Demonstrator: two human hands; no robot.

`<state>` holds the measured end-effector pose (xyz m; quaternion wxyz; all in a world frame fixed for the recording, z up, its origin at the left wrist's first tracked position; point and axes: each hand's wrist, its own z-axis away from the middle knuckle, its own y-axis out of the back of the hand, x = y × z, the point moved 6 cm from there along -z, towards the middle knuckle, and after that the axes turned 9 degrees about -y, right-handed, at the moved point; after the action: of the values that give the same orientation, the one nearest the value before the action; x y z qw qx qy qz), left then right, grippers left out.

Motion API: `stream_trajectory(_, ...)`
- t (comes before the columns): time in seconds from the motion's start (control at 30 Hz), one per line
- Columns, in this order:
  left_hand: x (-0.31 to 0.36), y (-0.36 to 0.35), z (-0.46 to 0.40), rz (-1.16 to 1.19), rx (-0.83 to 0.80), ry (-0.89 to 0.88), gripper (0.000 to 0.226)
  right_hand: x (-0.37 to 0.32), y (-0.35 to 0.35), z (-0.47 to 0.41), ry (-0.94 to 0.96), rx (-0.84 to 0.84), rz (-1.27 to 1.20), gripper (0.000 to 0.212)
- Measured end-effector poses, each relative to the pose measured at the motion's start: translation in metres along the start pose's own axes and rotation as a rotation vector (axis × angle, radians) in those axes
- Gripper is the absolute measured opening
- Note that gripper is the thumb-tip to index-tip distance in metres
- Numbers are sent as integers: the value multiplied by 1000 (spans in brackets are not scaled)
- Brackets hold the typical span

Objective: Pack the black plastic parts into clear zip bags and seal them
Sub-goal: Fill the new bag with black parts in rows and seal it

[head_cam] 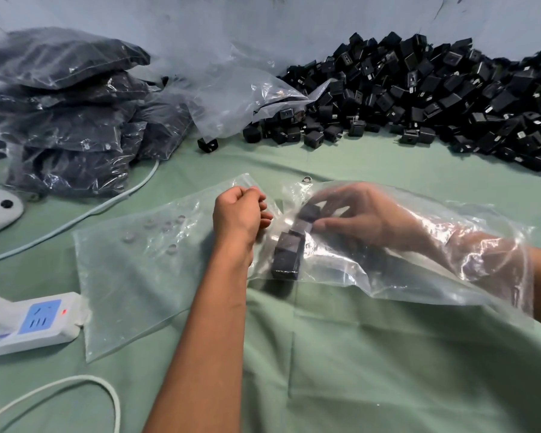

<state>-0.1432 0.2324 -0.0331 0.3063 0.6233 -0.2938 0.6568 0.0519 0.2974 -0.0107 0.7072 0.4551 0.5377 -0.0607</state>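
While the left hand (238,214) pinches the clear zip bag (388,270) at centre, the right hand (353,214) inside it grips black parts (289,256), the loose pile (434,98) heaped at two o'clock on the bench (388,370), filled bags (63,114) at ten.

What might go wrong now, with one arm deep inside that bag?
The right hand is stacking black parts inside the clear bag; the stack may topple as it withdraws. The left hand only pinches the bag's edge, so the bag might slip.
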Motion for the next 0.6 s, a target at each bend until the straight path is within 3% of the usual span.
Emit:
stream_trajectory(0.2,0,-4,1,-126,-46,-41,22,-11,1,0,34,93,161,13)
stream_trajectory(0.27,0,-4,1,-130,-43,-44,23,-19,-3,3,68,87,120,21)
stream_trajectory(0.4,1,-4,3,-53,-9,-24,25,-38,-17,8,274,133,447,31)
stream_trajectory(0.47,4,-1,3,-41,31,-48,24,-37,-20,12,271,95,505,39)
stream_trajectory(0.6,11,10,4,-72,136,-107,21,-29,-14,22,215,39,354,51)
